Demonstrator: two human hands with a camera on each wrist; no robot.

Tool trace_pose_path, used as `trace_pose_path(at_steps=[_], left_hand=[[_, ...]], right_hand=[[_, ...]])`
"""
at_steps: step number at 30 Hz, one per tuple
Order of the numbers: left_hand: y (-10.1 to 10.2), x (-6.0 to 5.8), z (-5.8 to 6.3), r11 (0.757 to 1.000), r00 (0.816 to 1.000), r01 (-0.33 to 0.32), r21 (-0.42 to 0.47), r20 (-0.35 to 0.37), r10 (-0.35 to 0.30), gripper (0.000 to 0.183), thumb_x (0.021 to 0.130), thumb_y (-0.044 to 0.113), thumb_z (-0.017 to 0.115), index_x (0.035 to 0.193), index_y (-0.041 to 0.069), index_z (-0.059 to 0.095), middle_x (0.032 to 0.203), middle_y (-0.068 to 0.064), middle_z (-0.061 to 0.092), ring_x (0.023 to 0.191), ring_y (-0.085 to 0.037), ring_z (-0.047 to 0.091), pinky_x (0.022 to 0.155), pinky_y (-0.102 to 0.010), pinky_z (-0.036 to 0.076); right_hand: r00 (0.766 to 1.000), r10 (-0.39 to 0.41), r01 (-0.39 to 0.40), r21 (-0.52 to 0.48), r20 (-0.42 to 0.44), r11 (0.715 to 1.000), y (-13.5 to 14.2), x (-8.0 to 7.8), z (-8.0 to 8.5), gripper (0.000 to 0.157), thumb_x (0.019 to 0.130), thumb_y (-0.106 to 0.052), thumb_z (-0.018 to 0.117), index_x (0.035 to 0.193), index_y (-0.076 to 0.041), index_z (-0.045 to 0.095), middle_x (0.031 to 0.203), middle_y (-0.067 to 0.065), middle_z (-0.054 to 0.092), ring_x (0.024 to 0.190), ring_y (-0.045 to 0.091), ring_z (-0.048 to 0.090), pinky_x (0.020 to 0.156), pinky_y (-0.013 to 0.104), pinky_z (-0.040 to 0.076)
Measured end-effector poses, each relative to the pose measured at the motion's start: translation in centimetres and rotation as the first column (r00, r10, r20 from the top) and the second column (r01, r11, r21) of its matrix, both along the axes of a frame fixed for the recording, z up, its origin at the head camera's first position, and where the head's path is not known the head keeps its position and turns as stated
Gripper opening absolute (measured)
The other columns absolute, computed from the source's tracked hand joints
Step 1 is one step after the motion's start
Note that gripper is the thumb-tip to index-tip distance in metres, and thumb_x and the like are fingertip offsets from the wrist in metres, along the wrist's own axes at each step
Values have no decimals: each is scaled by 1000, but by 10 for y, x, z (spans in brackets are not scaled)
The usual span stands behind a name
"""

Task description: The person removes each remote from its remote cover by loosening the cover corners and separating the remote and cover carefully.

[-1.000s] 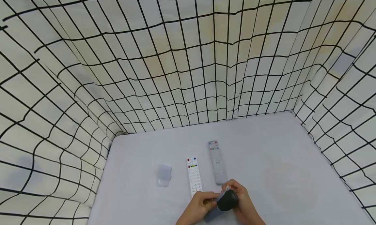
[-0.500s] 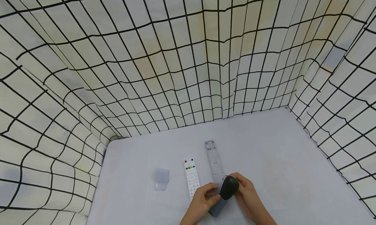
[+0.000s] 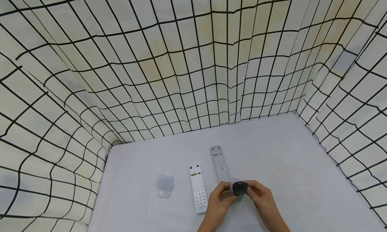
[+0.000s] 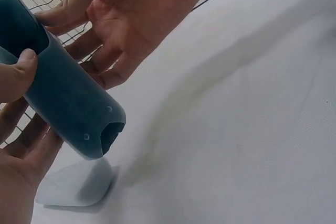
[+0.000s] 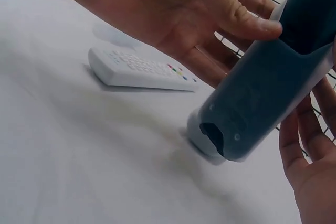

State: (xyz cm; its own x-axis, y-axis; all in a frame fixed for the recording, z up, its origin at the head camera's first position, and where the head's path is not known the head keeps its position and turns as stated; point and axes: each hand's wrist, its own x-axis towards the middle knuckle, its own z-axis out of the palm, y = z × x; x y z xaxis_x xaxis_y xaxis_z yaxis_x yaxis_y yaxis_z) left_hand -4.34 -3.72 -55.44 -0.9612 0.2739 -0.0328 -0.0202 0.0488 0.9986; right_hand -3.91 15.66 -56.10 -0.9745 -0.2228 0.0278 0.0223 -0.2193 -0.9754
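Note:
In the head view my left hand (image 3: 218, 200) and right hand (image 3: 263, 198) hold a dark remote control (image 3: 240, 189) between them at the front of the table. A translucent sleeve (image 5: 252, 98) surrounds most of its body, and its dark rounded end protrudes from the opening. In the left wrist view, the thumb of my left hand presses the sleeve near that opening. My right hand pinches the opposite edge, its other fingers spread behind. A notch shows at the sleeve's lower end. The held remote's buttons are out of sight.
A white remote (image 3: 198, 189) with coloured buttons lies left of the hands. Just beyond them lies another remote in a translucent cover (image 3: 220, 164). Folded clear plastic (image 3: 165, 185) sits farther left. Grid-patterned cloth (image 3: 181, 74) walls the table's back and sides.
The hands have risen slightly and turned the held remote so its dark end points toward the head camera. More of the white remote is uncovered. The view has shifted a little.

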Motion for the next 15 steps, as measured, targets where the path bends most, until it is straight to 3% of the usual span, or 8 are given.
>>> trace_pose_path(at_steps=[7,11,15], left_hand=[[2,3,-2,999,999,20,38,-40,-19,33,91,21,66,124,22,60,129,0,62,123,-10,58,107,-24,45],[1,2,-2,997,999,31,70,36,-33,27,99,28,56,123,18,62,127,-2,64,120,-8,59,106,-22,45],[0,-1,-3,997,989,-8,77,151,-3,28,99,35,55,116,15,66,120,0,67,116,-8,61,99,-19,47]], right_hand=[[997,-69,70,38,-25,997,5,0,0,28,100,-2,50,125,5,59,122,-10,68,114,5,62,93,22,51],[994,-112,111,114,5,987,5,0,0,26,98,-5,55,121,5,62,117,-8,70,111,6,63,92,21,51],[984,-161,139,230,80,963,5,1,-2,25,94,-15,63,115,-1,67,112,-6,72,108,6,65,91,21,51]])
